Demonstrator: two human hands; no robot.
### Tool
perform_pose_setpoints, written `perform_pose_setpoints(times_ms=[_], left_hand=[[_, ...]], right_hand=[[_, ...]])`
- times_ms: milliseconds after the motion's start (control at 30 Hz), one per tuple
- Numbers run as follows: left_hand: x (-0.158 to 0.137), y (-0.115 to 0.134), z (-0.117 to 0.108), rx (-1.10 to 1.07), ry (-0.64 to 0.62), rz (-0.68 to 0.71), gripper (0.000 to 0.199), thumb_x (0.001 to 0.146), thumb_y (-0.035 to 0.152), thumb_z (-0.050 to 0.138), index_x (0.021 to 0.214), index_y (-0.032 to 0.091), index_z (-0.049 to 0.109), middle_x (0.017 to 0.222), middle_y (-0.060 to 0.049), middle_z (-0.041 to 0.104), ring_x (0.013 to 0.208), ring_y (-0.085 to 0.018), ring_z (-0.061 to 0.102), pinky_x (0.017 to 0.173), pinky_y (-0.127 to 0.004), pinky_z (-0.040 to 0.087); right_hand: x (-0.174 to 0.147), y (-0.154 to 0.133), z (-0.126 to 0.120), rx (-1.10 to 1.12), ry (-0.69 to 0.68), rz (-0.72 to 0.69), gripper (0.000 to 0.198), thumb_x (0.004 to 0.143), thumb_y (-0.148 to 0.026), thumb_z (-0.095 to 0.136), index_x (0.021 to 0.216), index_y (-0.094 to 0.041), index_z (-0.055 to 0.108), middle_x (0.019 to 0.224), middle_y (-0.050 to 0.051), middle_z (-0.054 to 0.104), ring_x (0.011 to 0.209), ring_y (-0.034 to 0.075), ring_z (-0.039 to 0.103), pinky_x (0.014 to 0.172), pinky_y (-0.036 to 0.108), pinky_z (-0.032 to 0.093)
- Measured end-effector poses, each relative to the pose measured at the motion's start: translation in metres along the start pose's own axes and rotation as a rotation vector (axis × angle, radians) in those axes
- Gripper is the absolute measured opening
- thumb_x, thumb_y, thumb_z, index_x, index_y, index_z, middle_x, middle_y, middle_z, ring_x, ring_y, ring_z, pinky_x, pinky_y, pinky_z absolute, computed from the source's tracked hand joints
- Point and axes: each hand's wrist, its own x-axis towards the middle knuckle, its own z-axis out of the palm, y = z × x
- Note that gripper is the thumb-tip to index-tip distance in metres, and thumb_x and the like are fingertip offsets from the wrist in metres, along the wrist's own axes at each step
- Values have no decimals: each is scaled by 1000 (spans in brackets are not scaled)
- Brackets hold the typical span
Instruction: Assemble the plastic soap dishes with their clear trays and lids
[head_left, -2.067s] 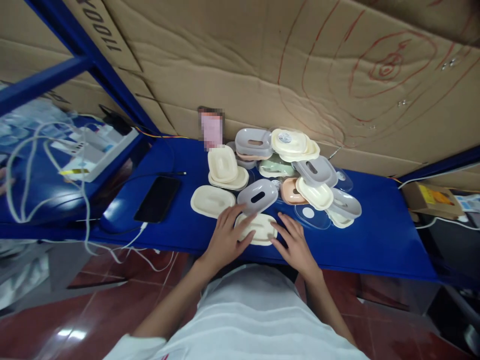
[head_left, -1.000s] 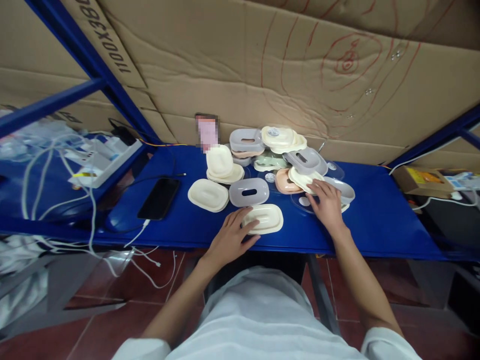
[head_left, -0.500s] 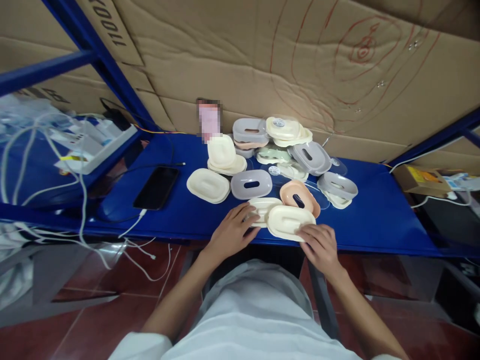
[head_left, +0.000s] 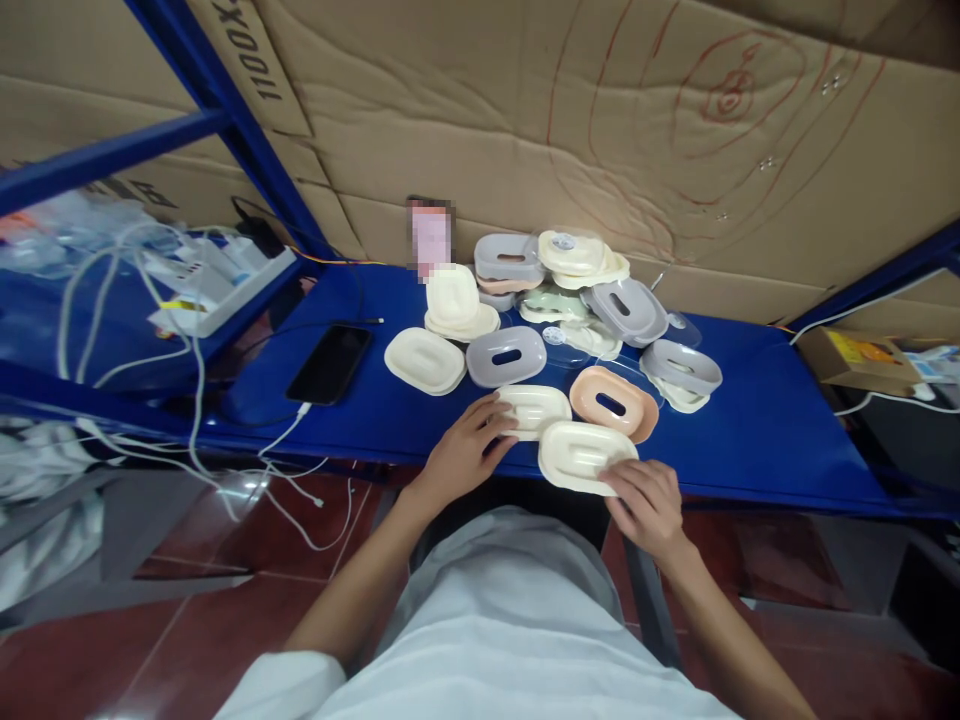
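Observation:
My left hand (head_left: 469,448) grips the left end of a cream oval soap dish (head_left: 546,408) close to the table's front edge. Between thumb and fingers of my right hand (head_left: 646,502) is the right end of another cream oval dish (head_left: 574,452), slightly tilted and nearer to me. Just beyond it rests a peach soap dish part (head_left: 637,402) with a slot in its middle. A grey slotted part (head_left: 507,357) lies behind my left hand, with a cream oval piece (head_left: 425,361) to its left.
At the back of the blue table (head_left: 787,430) grey, cream and green dish parts are piled, a grey one (head_left: 626,310) leaning on them. A black phone (head_left: 330,364) with a white cable lies left. A pixelated upright item (head_left: 431,238) stands against the cardboard (head_left: 450,110).
The two cream dishes have come apart: the right one has moved toward me and no longer overlaps the left one. More of the peach part shows. The whole view has shifted slightly.

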Motion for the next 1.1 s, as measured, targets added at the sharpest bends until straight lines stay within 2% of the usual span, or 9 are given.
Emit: perform_pose_setpoints(times_ms=[200,333,500,633,733,800,867,1000,1100], left_hand=[[-14,-5,8,125,-22,-32,25,106,25,61,130,25,67,147,-11,64,151,-31,51,122,-56,51],[-29,-3,5,142,4,-50,30,106,22,61,135,25,64,148,-11,63,152,-31,50,122,-56,52],[-43,0,-8,133,1,-52,26,104,18,62,130,25,65,144,-11,65,152,-31,50,120,-55,54],[-56,-4,-17,159,-16,-88,29,103,17,64,131,25,65,146,-10,64,153,-32,49,120,-55,54],[-64,-9,-26,186,3,-97,28,102,16,65,128,24,65,146,-12,64,153,-33,49,121,-58,52],[-66,-10,-33,209,51,-97,25,101,16,65,126,23,65,143,-13,65,151,-33,51,119,-58,54],[-65,-8,-37,226,104,-95,23,102,15,65,123,22,64,139,-13,66,148,-33,54,116,-57,56],[-58,-1,-38,228,120,-69,22,102,15,63,123,22,64,136,-12,68,146,-31,56,116,-54,56],[-53,1,-34,222,88,-40,21,103,16,62,122,23,65,135,-11,71,145,-30,58,117,-53,55]], right_hand=[[-5,-29,8,71,24,-31,30,96,-16,70,125,-24,73,108,6,81,106,24,74,99,45,49],[11,-47,10,111,20,-55,25,99,-14,66,121,-23,74,106,6,81,105,21,73,100,40,48],[42,-32,10,71,41,4,25,99,-7,63,114,-23,74,104,6,80,103,20,74,96,37,49],[36,-24,12,-13,64,72,31,97,-9,68,123,-24,73,106,6,80,104,23,74,97,40,47],[31,-49,11,62,51,24,37,97,-13,68,131,-28,71,103,4,80,99,21,75,95,39,48],[39,-67,7,126,58,-42,37,98,-16,65,132,-30,70,98,1,80,91,18,73,91,37,49],[53,-71,-2,99,119,-30,35,100,-19,63,131,-32,70,93,1,78,85,18,71,88,36,50],[70,-29,-24,-181,209,190,24,100,-23,65,122,-29,73,96,6,77,87,22,71,85,38,50],[49,29,-40,-413,282,295,17,99,-26,67,112,-24,77,96,8,76,87,24,71,82,39,50]])
